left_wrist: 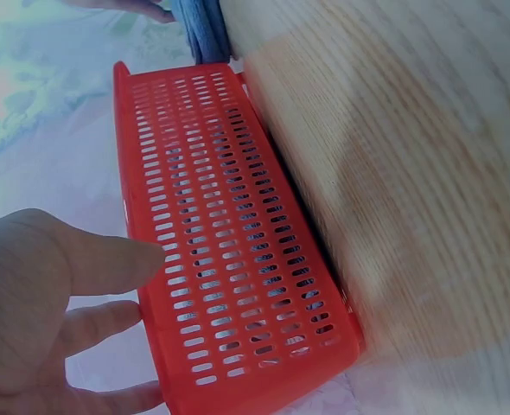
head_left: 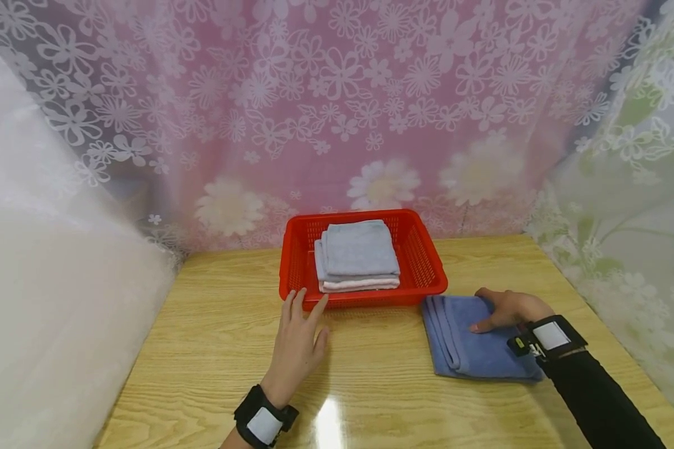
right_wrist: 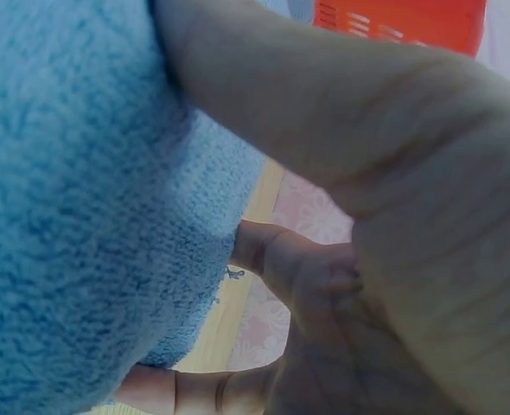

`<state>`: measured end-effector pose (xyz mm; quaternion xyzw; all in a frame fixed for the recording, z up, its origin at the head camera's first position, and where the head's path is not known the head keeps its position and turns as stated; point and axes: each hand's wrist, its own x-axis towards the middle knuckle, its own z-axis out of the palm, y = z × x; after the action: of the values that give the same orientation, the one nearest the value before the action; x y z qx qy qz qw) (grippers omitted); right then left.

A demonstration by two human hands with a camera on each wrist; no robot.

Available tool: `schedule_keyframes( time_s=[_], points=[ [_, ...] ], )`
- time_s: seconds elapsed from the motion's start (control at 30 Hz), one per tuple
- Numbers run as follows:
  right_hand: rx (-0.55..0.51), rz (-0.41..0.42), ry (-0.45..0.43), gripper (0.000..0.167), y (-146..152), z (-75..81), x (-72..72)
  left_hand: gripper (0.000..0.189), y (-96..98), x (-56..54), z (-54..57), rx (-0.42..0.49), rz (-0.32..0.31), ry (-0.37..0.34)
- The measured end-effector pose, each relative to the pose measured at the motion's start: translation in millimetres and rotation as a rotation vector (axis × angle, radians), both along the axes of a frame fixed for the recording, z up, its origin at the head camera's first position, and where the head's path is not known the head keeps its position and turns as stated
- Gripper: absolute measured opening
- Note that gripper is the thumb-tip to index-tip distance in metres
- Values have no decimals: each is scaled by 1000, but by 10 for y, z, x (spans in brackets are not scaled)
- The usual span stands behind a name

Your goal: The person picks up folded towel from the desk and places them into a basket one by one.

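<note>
A folded blue towel lies on the table to the right of a red plastic basket. My right hand grips it by its far edge, with the thumb pressed on the top face. In the right wrist view the fingers reach round the edge of the towel. My left hand is at the basket's near left rim, fingers spread and nearly straight. The left wrist view shows its thumb and fingertips right at the rim of the basket.
Inside the basket, light grey-blue towels are stacked over a pale pink one. The wooden table ends at a pink floral curtain behind the basket. White and floral sheeting hangs at both sides.
</note>
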<state>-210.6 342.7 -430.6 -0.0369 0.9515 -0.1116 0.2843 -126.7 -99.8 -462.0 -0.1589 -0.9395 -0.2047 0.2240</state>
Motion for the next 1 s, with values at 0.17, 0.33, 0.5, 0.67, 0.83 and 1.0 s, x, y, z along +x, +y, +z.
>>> schedule_keyframes(
  time_s=[0.17, 0.33, 0.5, 0.67, 0.83, 1.0],
  points=[
    [-26, -27, -4, 106, -30, 2, 32, 46, 11, 19, 5, 29, 9, 82],
    [-37, -33, -7, 106, -36, -17, 62, 41, 39, 65, 10, 50, 28, 86],
    [-46, -28, -1, 105, -53, -26, 100, 42, 76, 114, -15, 61, 28, 82],
    [-69, -29, -6, 104, -114, -11, 172, 41, 118, 155, -50, 68, 18, 56],
    [-94, -28, -6, 106, -205, -16, 263, 42, 165, 235, -90, 89, 14, -9],
    [-117, -32, -12, 107, -306, -3, 332, 41, 214, 308, -126, 114, 17, -46]
  ],
)
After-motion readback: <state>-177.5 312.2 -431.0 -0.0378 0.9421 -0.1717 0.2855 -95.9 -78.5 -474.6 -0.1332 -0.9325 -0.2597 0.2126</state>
